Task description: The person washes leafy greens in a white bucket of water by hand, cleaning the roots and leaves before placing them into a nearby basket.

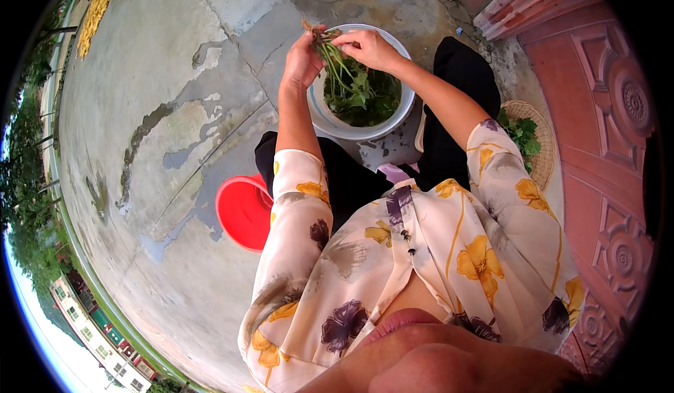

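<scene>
Over the near-left rim of a white basin (322,116), my left hand (304,62) grips a bunch of leafy greens (337,62) by its root end. Brownish roots stick up past my fingers, and the green stems slant down to the leaves. My right hand (371,50) reaches in from the other side, its thumb and fingers pinched on the upper stems. Part of the bunch is hidden by the fingers. More dark wet greens (363,106) lie in water inside the basin, below both hands.
A red plastic basin (242,214) rests by my left leg. On my right, a wicker basket (545,145) with leafy greens (521,137) stands beside a carved reddish door (590,130). The concrete floor (152,77) has wet patches. Yellow produce (102,9) lies far left.
</scene>
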`<state>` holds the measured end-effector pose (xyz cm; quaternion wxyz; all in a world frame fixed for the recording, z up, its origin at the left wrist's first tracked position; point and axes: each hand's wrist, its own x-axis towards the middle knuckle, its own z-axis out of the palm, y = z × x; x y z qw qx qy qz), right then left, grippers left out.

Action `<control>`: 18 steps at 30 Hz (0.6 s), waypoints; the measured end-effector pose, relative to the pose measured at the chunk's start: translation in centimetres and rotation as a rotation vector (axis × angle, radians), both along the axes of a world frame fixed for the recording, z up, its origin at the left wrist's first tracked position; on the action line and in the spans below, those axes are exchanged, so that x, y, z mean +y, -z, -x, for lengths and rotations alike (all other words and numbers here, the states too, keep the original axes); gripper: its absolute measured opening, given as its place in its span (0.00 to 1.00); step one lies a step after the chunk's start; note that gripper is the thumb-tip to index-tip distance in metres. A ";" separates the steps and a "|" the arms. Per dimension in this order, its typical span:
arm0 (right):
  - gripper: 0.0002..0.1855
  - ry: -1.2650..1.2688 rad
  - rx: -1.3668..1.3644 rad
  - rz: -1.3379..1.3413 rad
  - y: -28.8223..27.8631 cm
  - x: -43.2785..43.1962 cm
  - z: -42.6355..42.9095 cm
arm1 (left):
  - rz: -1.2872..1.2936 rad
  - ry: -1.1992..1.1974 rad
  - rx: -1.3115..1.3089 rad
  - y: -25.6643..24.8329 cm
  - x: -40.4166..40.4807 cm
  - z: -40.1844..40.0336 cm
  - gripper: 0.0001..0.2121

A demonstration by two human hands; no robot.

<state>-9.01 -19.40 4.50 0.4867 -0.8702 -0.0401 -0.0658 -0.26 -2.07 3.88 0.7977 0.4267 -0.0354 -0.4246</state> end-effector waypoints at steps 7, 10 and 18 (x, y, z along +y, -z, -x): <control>0.12 0.022 -0.152 -0.020 -0.2 0.6 0.1 | 0.060 -0.011 0.057 0.0 0.2 -0.1 0.18; 0.10 0.089 -0.250 0.028 -0.1 0.8 0.1 | 0.053 -0.019 0.049 -0.1 -0.4 0.2 0.18; 0.07 0.131 -0.317 0.042 -0.3 1.0 0.0 | -0.147 -0.012 -0.031 0.4 -0.5 0.0 0.15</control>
